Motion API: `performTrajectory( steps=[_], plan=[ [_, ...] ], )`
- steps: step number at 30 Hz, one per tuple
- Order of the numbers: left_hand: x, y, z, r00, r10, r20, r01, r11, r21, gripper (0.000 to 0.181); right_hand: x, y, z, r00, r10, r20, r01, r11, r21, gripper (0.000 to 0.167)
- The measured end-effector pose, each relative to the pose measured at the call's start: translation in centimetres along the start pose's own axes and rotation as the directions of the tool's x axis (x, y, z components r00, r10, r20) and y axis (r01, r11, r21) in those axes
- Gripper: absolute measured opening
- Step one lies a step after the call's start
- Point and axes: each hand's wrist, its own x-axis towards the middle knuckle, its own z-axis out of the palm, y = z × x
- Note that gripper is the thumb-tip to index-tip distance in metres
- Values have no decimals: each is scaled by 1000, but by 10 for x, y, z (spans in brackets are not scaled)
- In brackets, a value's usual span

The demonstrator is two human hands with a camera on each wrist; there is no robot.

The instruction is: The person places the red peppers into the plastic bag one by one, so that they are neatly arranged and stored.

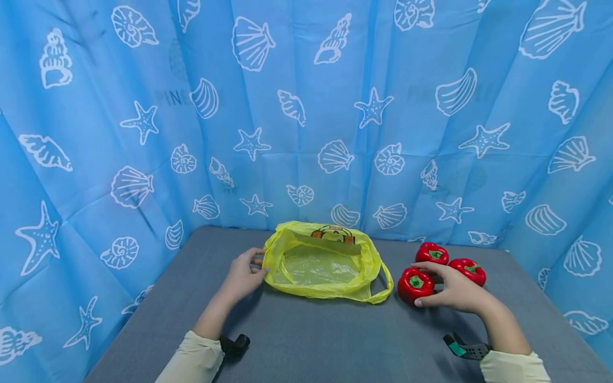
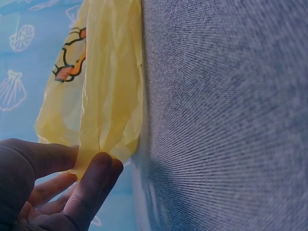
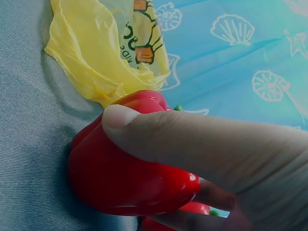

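A yellow plastic bag [image 1: 311,290] lies on the table with its mouth spread wide. At its left edge my left hand [image 1: 243,276] pinches the rim between thumb and fingers; the left wrist view shows the bag's film [image 2: 113,82] held by the fingers of that hand [image 2: 72,187]. To the right of the bag, my right hand [image 1: 455,290] grips the nearest red pepper [image 1: 411,287], thumb on the near side and fingers over the far side. In the right wrist view the thumb of my right hand [image 3: 192,149] lies across that pepper [image 3: 120,178].
Two more red peppers, one behind [image 1: 428,253] and one to the right [image 1: 474,273], stand close to the gripped one. A blue shell-patterned curtain [image 1: 306,133] hangs behind the grey table [image 1: 335,340] and along its sides.
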Motion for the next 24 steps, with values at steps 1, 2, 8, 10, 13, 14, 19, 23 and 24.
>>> performTrajectory(
  steps=[1, 2, 8, 10, 13, 14, 19, 23, 24],
  plan=[
    [0, 0, 0, 1000, 2, -3, -2, 1000, 0, 44, 0, 0, 0, 1000, -2, 1, 2, 1000, 4, 103],
    [0, 0, 0, 1000, -1, -6, 1, 1000, -3, 43, 0, 0, 0, 1000, -4, 2, 4, 1000, 7, 103],
    [-1, 2, 1, 1000, 3, -21, -3, 1000, -4, 39, 1, 0, 1, 1000, -10, 2, 10, 1000, 14, 102],
    [-1, 2, 1, 1000, 6, -22, -6, 1000, -6, 39, 1, 0, 1, 1000, -8, 0, 8, 1000, 13, 102],
    [-1, 1, 2, 1000, 11, -18, -11, 1000, -12, 39, 1, 0, 2, 1000, -5, -5, 5, 1000, 7, 101],
    [-1, 1, 2, 1000, 12, -16, -12, 1000, -15, 39, 1, 0, 2, 1000, -5, -7, 5, 1000, 5, 101],
    [0, 1, 1, 1000, 13, -15, -14, 1000, -25, 39, 1, 1, 2, 1000, -16, -15, 16, 1000, 0, 99],
    [0, 1, 1, 1000, 10, -17, -10, 1000, -27, 38, 0, 1, 2, 1000, -21, -22, 21, 1000, -4, 98],
    [0, 2, 2, 1000, 11, -18, -11, 1000, -26, 38, 0, 1, 2, 999, -22, -24, 22, 1000, -6, 98]
  ],
)
